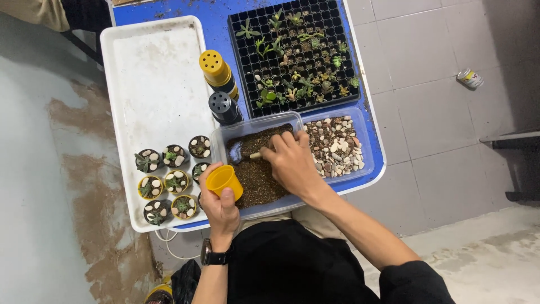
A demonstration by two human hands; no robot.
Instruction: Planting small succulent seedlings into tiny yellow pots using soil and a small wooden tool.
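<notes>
My left hand [218, 207] holds a small empty yellow pot [224, 180] tilted at the near edge of a clear plastic tub of dark soil [256, 174]. My right hand [292, 162] rests inside that tub, its fingers closed around the pale handle of a small scoop [254, 155] that lies in the soil. A second clear tub of mixed pebbles [335, 146] sits just right of my right hand.
A white tray [152, 84] on the left carries several potted succulents topped with pebbles [171, 180]. Stacks of yellow [216, 68] and black pots [224, 107] lie beside a black seedling tray [295, 53] on the blue table [216, 22]. A can [469, 78] lies on the tiled floor.
</notes>
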